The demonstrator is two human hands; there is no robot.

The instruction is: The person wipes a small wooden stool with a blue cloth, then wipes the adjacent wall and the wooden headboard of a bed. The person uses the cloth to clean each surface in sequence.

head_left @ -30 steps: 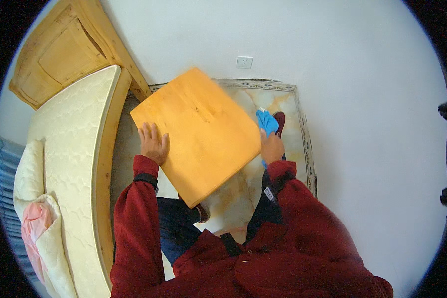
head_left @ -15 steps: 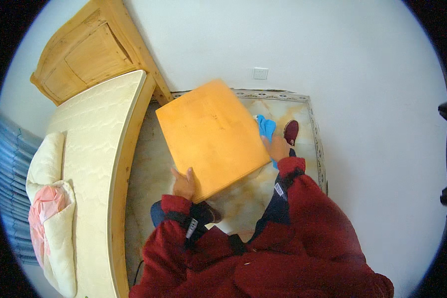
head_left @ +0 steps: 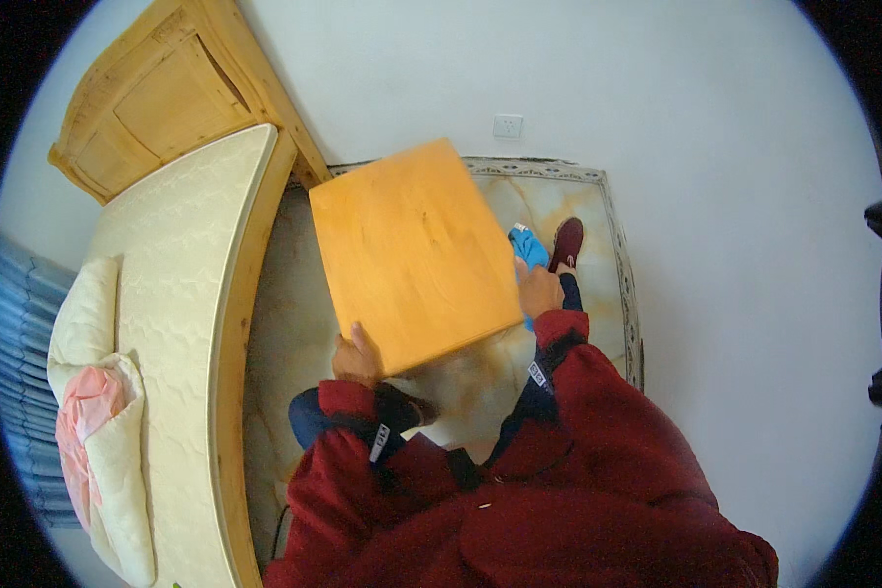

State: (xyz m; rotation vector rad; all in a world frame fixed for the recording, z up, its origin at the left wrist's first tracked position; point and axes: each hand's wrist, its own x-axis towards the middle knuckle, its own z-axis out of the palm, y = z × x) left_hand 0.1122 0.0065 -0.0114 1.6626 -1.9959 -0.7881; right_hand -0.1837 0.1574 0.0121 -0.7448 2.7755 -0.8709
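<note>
A square, yellow-orange wooden nightstand (head_left: pixel 416 260) is in front of me beside the bed, its flat top facing up and its lower parts mostly hidden. My left hand (head_left: pixel 358 358) grips its near left corner, thumb on the top edge. At the right edge is my right hand (head_left: pixel 539 292), its fingers curled against the side. A blue cloth (head_left: pixel 527 245) shows above and below that hand and seems bunched in it against the nightstand; the fingertips are hidden.
On the left is a wooden bed with a bare cream mattress (head_left: pixel 181 245), a headboard (head_left: pixel 167 93) and a folded quilt (head_left: pixel 118 470). A white wall (head_left: pixel 715 245) with a socket (head_left: pixel 508 125) bounds the far and right sides. My shoe (head_left: pixel 566 243) stands on the marble-patterned floor.
The nightstand has turned slightly, its far corner shifting up and right. Both hands have moved a little left with it, and the blue cloth has changed shape beside my right hand.
</note>
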